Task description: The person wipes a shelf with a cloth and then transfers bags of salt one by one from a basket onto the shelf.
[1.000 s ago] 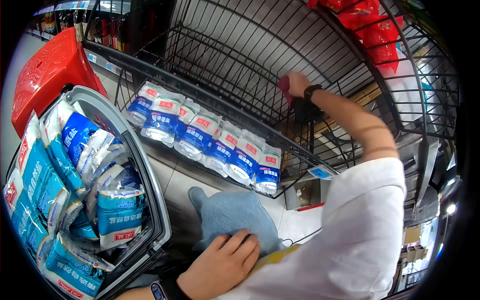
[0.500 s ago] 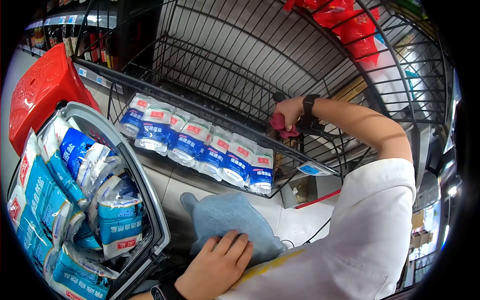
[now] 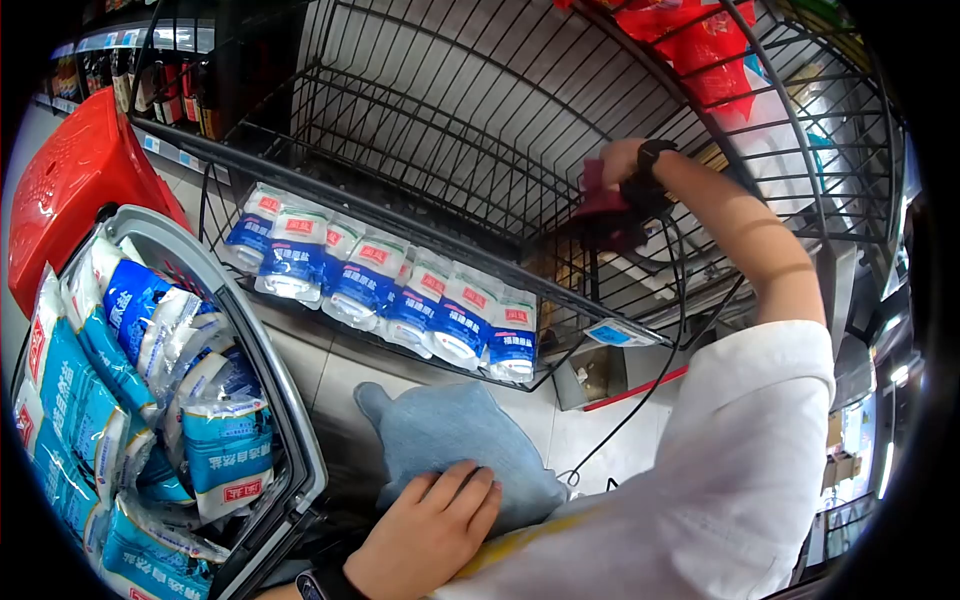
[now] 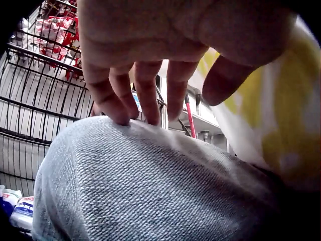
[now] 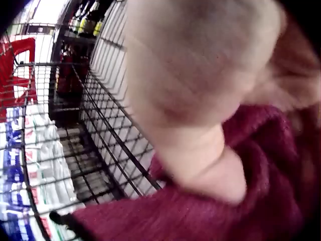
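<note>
My right hand (image 3: 622, 160) grips a crumpled maroon cloth (image 3: 612, 215) inside the black wire basket (image 3: 400, 215) of the rack. In the right wrist view the thumb presses into the folds of the maroon cloth (image 5: 261, 165), beside the wire mesh. My left hand (image 3: 425, 535) rests on the denim-covered knee (image 3: 450, 430), holding nothing. Its fingers (image 4: 145, 88) lie loosely bent, with their tips on the denim (image 4: 150, 186) in the left wrist view.
Blue-and-white salt packets (image 3: 365, 285) stand in a row along the basket's front. A grey-rimmed basket (image 3: 300, 420) full of teal salt bags (image 3: 230, 450), with a red basket (image 3: 85, 190) behind, is at left. Red packages (image 3: 690, 50) sit upper right. A thin black cable (image 3: 625, 415) hangs near the knee.
The right hand swung down toward the basket's front edge with the cloth, then back up and right; more cloth now hangs below it. The left hand stays on the knee.
</note>
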Demonstrator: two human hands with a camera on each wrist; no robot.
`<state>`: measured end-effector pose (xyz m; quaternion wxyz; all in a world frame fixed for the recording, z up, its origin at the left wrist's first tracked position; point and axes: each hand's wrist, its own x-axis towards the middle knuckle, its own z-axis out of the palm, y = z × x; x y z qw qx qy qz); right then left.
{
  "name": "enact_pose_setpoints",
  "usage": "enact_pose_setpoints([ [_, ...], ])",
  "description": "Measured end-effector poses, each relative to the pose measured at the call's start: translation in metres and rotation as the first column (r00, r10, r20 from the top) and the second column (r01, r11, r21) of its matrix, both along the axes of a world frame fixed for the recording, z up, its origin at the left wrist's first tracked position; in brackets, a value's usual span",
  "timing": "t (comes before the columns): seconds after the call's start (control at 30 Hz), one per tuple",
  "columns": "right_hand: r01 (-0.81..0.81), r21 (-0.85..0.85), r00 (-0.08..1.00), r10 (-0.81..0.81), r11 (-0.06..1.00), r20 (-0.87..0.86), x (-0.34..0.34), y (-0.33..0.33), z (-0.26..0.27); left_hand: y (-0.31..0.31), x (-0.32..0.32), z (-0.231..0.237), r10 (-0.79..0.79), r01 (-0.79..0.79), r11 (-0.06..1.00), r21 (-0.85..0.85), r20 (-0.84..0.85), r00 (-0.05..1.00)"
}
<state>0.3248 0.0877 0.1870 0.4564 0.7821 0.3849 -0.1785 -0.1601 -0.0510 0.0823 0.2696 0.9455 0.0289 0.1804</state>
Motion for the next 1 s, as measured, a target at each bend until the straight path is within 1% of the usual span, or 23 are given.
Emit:
enact_pose_setpoints([
  [0.03, -0.138, 0.198, 0.986, 0.115, 0.970, 0.124, 0.019, -0.001, -0.010, 0.000, 0.000, 0.000, 0.007, -0.007, 1.000, 0.000, -0.003, 1.000],
  [0.07, -0.289, 0.368, 0.944, 0.199, 0.884, 0.265, 0.033, -0.003, -0.021, -0.001, 0.000, 0.001, 0.015, -0.015, 1.000, 0.000, -0.007, 1.000],
  [0.1, -0.293, 0.370, 0.944, 0.204, 0.882, 0.260, 0.039, -0.006, -0.032, -0.001, 0.000, 0.001, 0.021, -0.021, 1.000, 0.001, -0.012, 1.000],
  [0.13, -0.114, 0.521, 0.993, 0.079, 0.846, 0.089, 0.040, -0.012, -0.044, -0.001, 0.001, 0.002, 0.025, -0.025, 1.000, 0.005, -0.013, 1.000],
  [0.17, 0.087, 0.626, 0.994, -0.027, 0.775, -0.105, 0.043, -0.014, -0.053, 0.000, 0.002, 0.002, 0.027, -0.027, 1.000, 0.008, -0.015, 1.000],
  [0.2, 0.072, 0.516, 0.991, -0.002, 0.853, -0.134, 0.041, -0.013, -0.057, 0.000, 0.002, 0.002, 0.028, -0.028, 1.000, 0.003, -0.022, 0.999],
  [0.23, 0.076, 0.511, 0.990, -0.005, 0.856, -0.139, 0.048, -0.007, -0.065, -0.001, 0.003, 0.002, 0.022, -0.022, 1.000, -0.001, -0.023, 1.000],
  [0.3, -0.066, 0.304, 0.982, 0.116, 0.950, -0.150, 0.061, 0.005, -0.082, -0.001, 0.004, 0.003, 0.003, -0.003, 1.000, -0.007, -0.022, 1.000],
  [0.33, -0.125, 0.154, 0.992, 0.128, 0.980, -0.013, 0.038, 0.009, -0.077, -0.001, 0.004, 0.004, 0.008, -0.008, 1.000, -0.010, -0.021, 1.000],
  [0.37, -0.239, 0.130, 0.971, 0.236, 0.962, 0.040, 0.045, 0.011, -0.086, -0.001, 0.004, 0.004, 0.012, -0.012, 1.000, -0.010, -0.020, 1.000],
  [0.43, -0.359, 0.089, 0.933, 0.354, 0.929, 0.066, 0.023, 0.011, -0.078, -0.002, 0.004, 0.004, 0.016, -0.016, 1.000, 0.000, -0.013, 1.000],
  [0.47, -0.363, 0.091, 0.931, 0.358, 0.927, 0.070, 0.025, 0.009, -0.082, -0.002, 0.004, 0.004, 0.027, -0.027, 1.000, 0.006, -0.010, 1.000],
  [0.53, -0.460, 0.229, 0.885, 0.422, 0.858, 0.196, 0.033, 0.004, -0.097, -0.003, 0.003, 0.004, 0.039, -0.038, 0.999, 0.011, -0.005, 0.999],
  [0.57, -0.462, 0.229, 0.883, 0.423, 0.857, 0.201, 0.036, 0.002, -0.100, -0.002, 0.003, 0.004, 0.045, -0.045, 0.999, 0.018, -0.005, 0.999],
  [0.63, -0.388, 0.285, 0.918, 0.339, 0.877, 0.205, 0.025, -0.007, -0.103, 0.001, 0.006, 0.003, 0.007, -0.007, 1.000, 0.016, -0.024, 1.000],
  [0.67, -0.421, 0.254, 0.906, 0.395, 0.871, 0.150, 0.022, -0.014, -0.102, 0.002, 0.008, 0.001, -0.030, 0.030, 1.000, 0.007, -0.045, 0.999],
  [0.7, -0.417, 0.254, 0.908, 0.389, 0.873, 0.154, -0.001, -0.022, -0.091, 0.002, 0.008, -0.003, -0.036, 0.036, 0.999, 0.008, -0.042, 0.998],
  [0.77, -0.230, 0.199, 0.972, 0.233, 0.953, 0.010, -0.045, -0.033, -0.069, 0.000, 0.005, -0.010, -0.017, 0.018, 0.999, 0.030, -0.035, 0.999],
  [0.8, -0.205, 0.149, 0.977, 0.211, 0.967, -0.029, -0.052, -0.035, -0.070, 0.000, 0.006, -0.006, -0.022, 0.023, 0.999, 0.034, -0.032, 0.999],
  [0.83, -0.203, 0.152, 0.978, 0.209, 0.967, -0.025, -0.058, -0.041, -0.064, 0.001, 0.006, 0.000, -0.031, 0.033, 0.999, 0.042, -0.055, 0.998],
  [0.9, -0.054, 0.178, 0.987, 0.080, 0.983, -0.142, -0.084, -0.058, -0.052, 0.001, 0.005, 0.004, -0.034, 0.037, 0.998, 0.050, -0.074, 0.997],
  [0.93, -0.060, 0.178, 0.987, 0.085, 0.982, -0.137, -0.084, -0.063, -0.054, 0.000, 0.004, 0.003, -0.037, 0.041, 0.997, 0.061, -0.065, 0.997],
  [1.0, -0.004, 0.100, 0.933, 0.040, 0.995, -0.359, -0.080, -0.073, -0.059, -0.002, 0.001, 0.003, -0.034, 0.038, 0.997, 0.074, -0.051, 0.998],
])
